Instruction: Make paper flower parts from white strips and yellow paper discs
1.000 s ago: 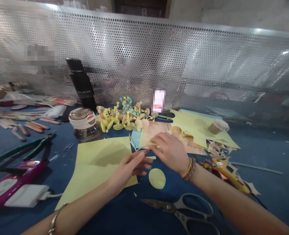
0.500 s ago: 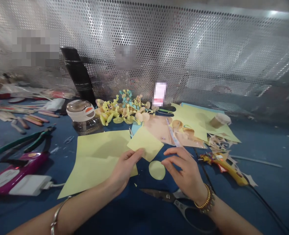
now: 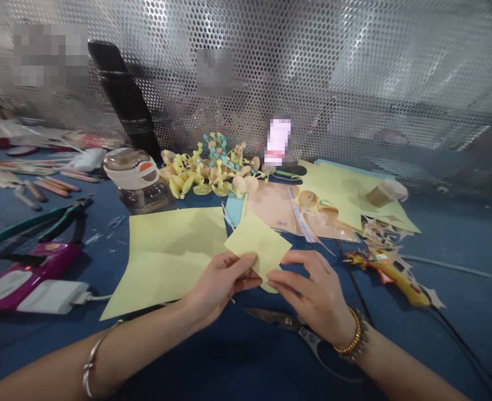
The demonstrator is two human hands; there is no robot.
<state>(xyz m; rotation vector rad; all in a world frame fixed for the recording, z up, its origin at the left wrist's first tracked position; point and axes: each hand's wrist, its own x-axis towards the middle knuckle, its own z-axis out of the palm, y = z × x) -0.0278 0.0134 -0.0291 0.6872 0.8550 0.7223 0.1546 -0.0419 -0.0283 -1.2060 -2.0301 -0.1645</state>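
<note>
Yellow paper square (image 3: 257, 245) is pinched between both hands above the blue tabletop (image 3: 471, 239), tilted onto one corner. The left hand (image 3: 221, 284) is closed on its lower edge between thumb and fingers. The right hand (image 3: 313, 292) is half curled, its fingertips (image 3: 275, 278) against the square's lower right edge. Kitchen scissors (image 3: 296, 328) lie just below the hands, blades pointing left. Beyond the left hand, a large yellow sheet (image 3: 166, 256) lies flat, with a magenta power strip (image 3: 20, 284) and green-handled pliers (image 3: 33, 231) to its left. To the right, a yellow hot glue gun (image 3: 390, 273) rests among cut paper scraps (image 3: 379, 231). Farther off sits a heap of yellow and teal paper flowers (image 3: 212, 172), and a perforated metal panel (image 3: 396, 72) stands behind everything.
</note>
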